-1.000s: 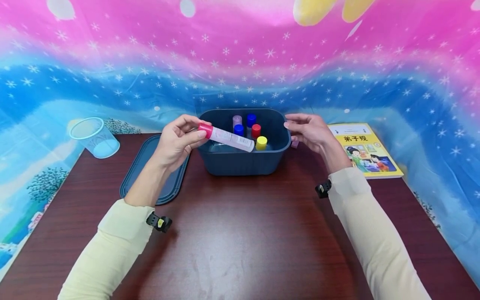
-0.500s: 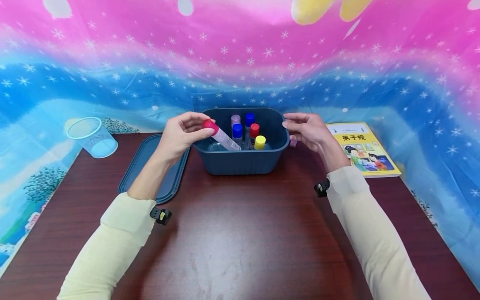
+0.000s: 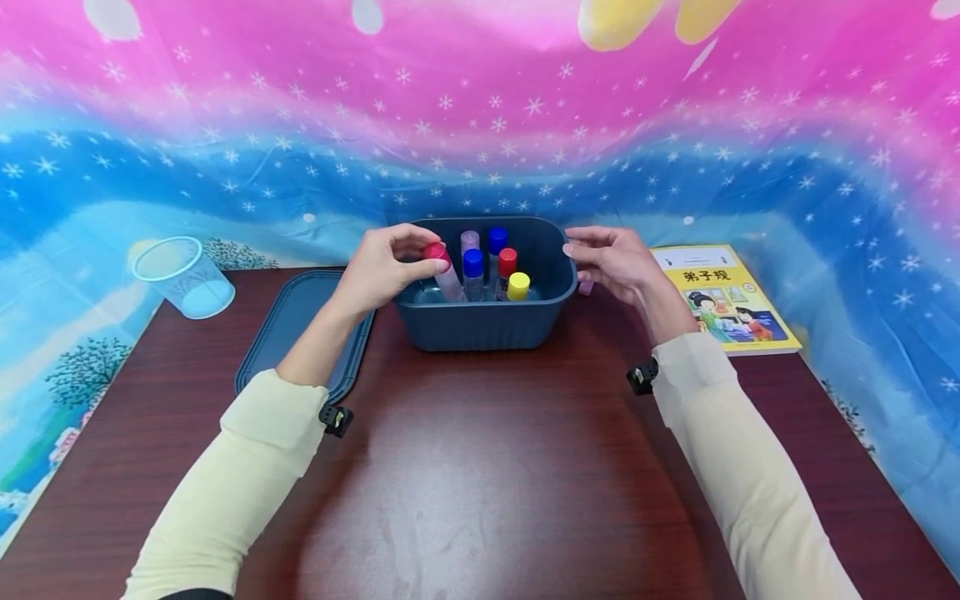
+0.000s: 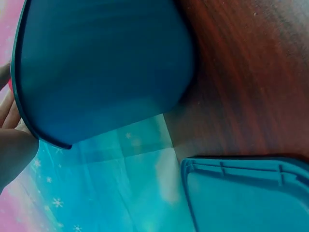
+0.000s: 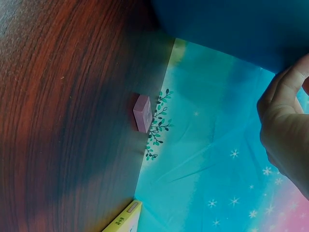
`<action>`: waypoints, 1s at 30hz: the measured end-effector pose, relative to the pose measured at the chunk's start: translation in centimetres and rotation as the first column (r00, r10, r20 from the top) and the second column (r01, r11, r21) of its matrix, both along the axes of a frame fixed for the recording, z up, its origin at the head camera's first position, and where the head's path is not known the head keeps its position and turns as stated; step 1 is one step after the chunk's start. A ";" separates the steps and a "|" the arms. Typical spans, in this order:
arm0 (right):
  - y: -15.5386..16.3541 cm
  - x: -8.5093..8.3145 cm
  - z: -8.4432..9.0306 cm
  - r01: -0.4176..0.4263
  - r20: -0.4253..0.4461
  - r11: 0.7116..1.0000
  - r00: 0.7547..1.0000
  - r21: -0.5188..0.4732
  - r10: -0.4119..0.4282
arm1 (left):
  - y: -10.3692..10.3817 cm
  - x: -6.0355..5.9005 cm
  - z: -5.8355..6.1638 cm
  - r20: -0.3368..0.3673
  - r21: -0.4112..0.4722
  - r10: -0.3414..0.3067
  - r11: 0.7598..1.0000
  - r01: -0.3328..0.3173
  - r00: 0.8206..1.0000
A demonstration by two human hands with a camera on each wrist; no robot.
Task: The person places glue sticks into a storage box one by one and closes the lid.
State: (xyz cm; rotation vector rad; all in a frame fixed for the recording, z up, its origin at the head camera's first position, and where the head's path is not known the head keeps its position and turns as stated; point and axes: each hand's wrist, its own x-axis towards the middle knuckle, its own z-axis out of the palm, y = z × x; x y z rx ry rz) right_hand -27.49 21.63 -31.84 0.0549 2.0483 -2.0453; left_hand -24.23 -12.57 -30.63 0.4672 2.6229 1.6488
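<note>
Left hand (image 3: 386,268) pinches red-capped tube (image 3: 444,271) by its cap, tube tilted, lower end inside blue bin (image 3: 487,325) at its 9 o'clock side. Right hand (image 3: 617,262) relaxed, empty, at bin's 3 o'clock rim. Other capped tubes (image 3: 495,267) stand farther in.

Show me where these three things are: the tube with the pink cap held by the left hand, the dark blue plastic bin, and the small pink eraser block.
Tube with the pink cap (image 3: 436,252): head view, on its cap.
Dark blue plastic bin (image 3: 487,327): head view, on its front wall.
Small pink eraser block (image 5: 143,113): right wrist view, on its side face.
</note>
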 end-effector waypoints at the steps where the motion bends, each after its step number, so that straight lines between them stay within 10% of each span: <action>1: 0.0 0.0 0.0 0.002 0.001 1.000 1.000 0.000 -0.002 | 0.1 -0.1 0.1 -0.003 -0.027 0.000 1.000 0.000 1.000; 16: 0.0 -0.2 -0.1 0.009 0.004 1.000 1.000 0.001 -0.009 | 2.7 -1.1 0.4 0.041 -0.313 -0.037 0.948 0.048 0.998; 30: 0.0 -0.2 -0.2 0.004 0.007 1.000 1.000 -0.001 -0.004 | 3.3 -1.2 0.2 0.056 -0.400 -0.031 0.915 0.051 0.998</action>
